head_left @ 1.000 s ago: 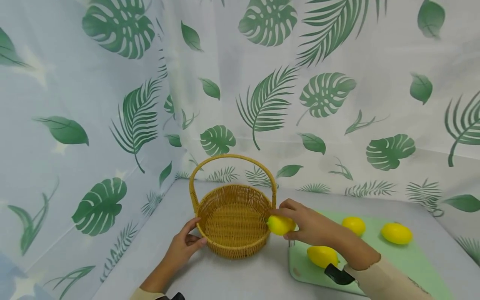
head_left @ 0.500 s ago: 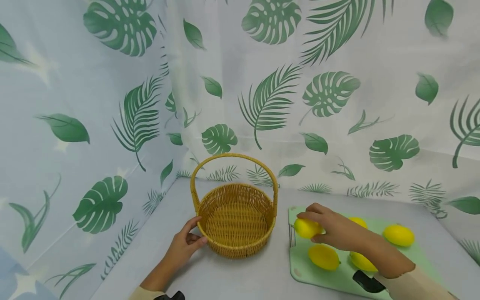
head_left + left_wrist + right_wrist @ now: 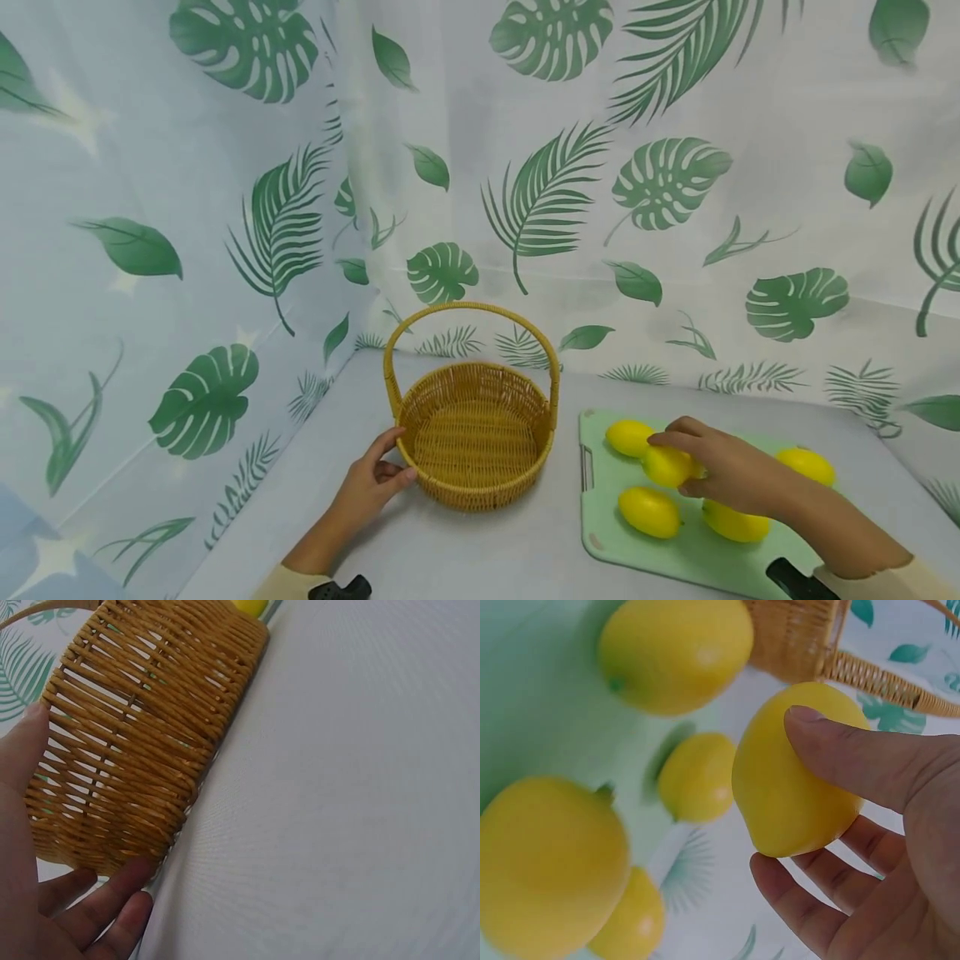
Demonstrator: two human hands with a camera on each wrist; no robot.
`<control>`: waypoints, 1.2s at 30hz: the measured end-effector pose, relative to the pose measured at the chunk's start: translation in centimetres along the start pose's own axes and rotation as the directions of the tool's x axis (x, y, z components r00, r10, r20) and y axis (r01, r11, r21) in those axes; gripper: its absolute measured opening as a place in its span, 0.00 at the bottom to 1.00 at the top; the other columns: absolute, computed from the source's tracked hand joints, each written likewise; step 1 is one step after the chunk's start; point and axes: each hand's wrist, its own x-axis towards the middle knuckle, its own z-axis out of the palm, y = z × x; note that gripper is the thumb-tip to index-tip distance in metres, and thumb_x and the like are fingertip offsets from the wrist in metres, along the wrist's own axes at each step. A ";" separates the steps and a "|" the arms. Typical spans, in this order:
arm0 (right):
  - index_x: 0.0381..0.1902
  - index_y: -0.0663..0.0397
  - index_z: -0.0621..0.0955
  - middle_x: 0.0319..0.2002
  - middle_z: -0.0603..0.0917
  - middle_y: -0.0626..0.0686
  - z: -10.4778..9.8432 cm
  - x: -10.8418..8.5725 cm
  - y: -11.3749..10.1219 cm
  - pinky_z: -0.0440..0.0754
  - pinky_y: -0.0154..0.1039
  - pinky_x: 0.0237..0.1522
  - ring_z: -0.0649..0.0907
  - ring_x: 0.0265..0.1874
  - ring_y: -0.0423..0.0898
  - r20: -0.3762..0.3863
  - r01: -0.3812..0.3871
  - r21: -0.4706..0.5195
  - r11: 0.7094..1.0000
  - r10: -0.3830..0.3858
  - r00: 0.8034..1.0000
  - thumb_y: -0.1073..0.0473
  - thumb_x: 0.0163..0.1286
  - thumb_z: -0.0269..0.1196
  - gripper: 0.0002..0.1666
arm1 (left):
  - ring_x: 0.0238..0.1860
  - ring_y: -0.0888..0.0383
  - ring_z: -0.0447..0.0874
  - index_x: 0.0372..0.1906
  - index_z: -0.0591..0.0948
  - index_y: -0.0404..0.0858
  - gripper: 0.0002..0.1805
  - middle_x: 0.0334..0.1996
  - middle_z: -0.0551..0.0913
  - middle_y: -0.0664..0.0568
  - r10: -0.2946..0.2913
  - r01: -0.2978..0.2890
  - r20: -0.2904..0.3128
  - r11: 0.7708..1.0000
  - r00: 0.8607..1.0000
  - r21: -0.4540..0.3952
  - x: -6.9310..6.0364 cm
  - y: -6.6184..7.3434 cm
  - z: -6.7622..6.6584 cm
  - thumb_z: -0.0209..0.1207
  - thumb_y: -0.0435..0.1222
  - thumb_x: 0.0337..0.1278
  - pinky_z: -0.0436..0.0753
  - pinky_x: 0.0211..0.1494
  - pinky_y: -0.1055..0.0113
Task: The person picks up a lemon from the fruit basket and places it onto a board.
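My right hand [image 3: 720, 467] pinches a yellow lemon [image 3: 667, 467] between thumb and fingers, over a light green cutting board [image 3: 600, 533]. In the right wrist view the thumb presses on the held lemon [image 3: 799, 776] from above. Several other lemons lie on the board, one [image 3: 628, 437] close by on the left and another [image 3: 650, 512] nearer the front edge. To the left stands a round wicker basket [image 3: 480, 498] with a tall handle; its inside shows only woven bottom. My left hand [image 3: 367, 483] holds the basket's left side, fingers against its outer wall [image 3: 127, 750].
The board has a metal-lined slot [image 3: 587, 467] at its left end. A bare strip of white tabletop [image 3: 532, 550] separates board and basket. Leaf-printed cloth [image 3: 525, 275] hangs behind and at the left.
My right hand has moved from beside the basket back over the board, let go of one lemon at its upper left, and taken another. The left hand stays on the basket.
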 end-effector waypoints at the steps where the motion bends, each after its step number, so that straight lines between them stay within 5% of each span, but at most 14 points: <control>1: 0.62 0.49 0.76 0.55 0.73 0.47 -0.1 -0.4 0.2 0.82 0.44 0.45 0.78 0.46 0.45 -0.002 -0.010 -0.006 1.000 0.010 1.000 0.60 0.56 0.74 0.35 | 0.39 0.58 0.84 0.72 0.65 0.45 0.37 0.67 0.68 0.40 0.005 -0.005 0.006 1.000 1.000 -0.005 0.0 0.0 0.1 0.67 0.40 0.59 0.82 0.39 0.67; 18: 0.59 0.51 0.78 0.52 0.76 0.49 -0.7 -3.9 3.1 0.81 0.50 0.44 0.79 0.45 0.49 -0.001 -0.158 -0.039 0.987 0.158 0.987 0.58 0.50 0.77 0.37 | 0.39 0.59 0.84 0.72 0.64 0.45 0.38 0.67 0.67 0.38 0.003 -0.004 0.005 0.999 1.000 0.037 -0.2 0.0 -0.1 0.66 0.44 0.60 0.82 0.38 0.66; 23: 0.58 0.53 0.79 0.51 0.76 0.51 -1.0 -5.6 4.8 0.80 0.55 0.45 0.79 0.44 0.50 0.047 -0.269 -0.017 0.963 0.269 0.962 0.55 0.49 0.77 0.37 | 0.39 0.60 0.84 0.72 0.65 0.47 0.38 0.67 0.68 0.39 0.001 -0.001 0.004 0.999 1.000 0.047 -0.2 0.0 0.0 0.66 0.46 0.59 0.82 0.39 0.66; 29: 0.53 0.55 0.81 0.47 0.78 0.51 -0.6 -8.0 7.4 0.81 0.51 0.41 0.79 0.40 0.49 0.042 -0.315 -0.075 0.946 0.318 0.947 0.56 0.44 0.79 0.36 | 0.38 0.60 0.83 0.72 0.65 0.46 0.38 0.66 0.69 0.39 -0.011 0.010 0.012 0.999 1.000 0.052 -0.4 -0.1 0.1 0.66 0.46 0.59 0.82 0.38 0.67; 36: 0.52 0.60 0.80 0.48 0.77 0.65 0.7 -9.4 9.3 0.79 0.61 0.43 0.79 0.42 0.59 0.071 -0.386 -0.069 0.920 0.391 0.918 0.59 0.41 0.80 0.38 | 0.38 0.59 0.84 0.72 0.65 0.46 0.37 0.66 0.68 0.38 0.009 -0.010 0.013 1.000 1.000 0.025 -0.2 0.0 0.0 0.66 0.44 0.60 0.82 0.37 0.66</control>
